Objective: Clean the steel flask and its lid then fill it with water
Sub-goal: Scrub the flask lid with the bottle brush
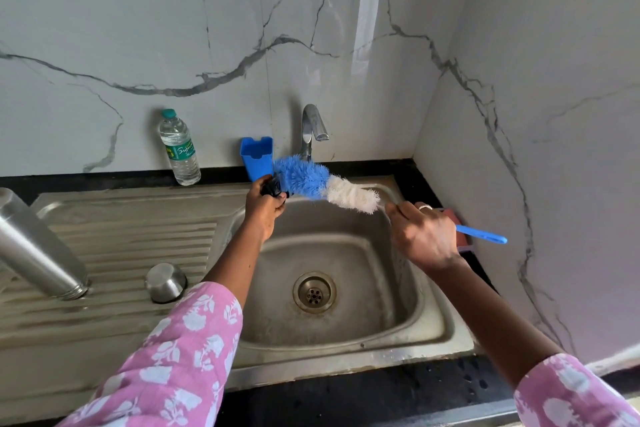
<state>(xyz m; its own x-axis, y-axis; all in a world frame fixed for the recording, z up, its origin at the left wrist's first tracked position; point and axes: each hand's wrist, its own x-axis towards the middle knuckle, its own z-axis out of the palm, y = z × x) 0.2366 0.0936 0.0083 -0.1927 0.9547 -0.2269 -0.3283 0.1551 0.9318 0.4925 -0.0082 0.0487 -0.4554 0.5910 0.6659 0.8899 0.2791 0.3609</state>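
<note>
Over a stainless steel sink [429, 333] set in a black counter [381, 399] and backed by grey-veined marble walls [173, 28], the left hand [265, 208] is pinching a small black cap [273, 188] against the blue-and-white bottle brush [311, 180], while the right hand [424, 237] is gripping the brush's blue handle above the basin. The steel flask [38, 246] is leaning mouth-down on the ribbed drainboard [131, 239], well left of the hands, with its steel lid [165, 282] sitting upturned just beside it. A plastic water bottle [180, 149], a blue holder [257, 158] and the tap [311, 128] are standing along the back wall.
</note>
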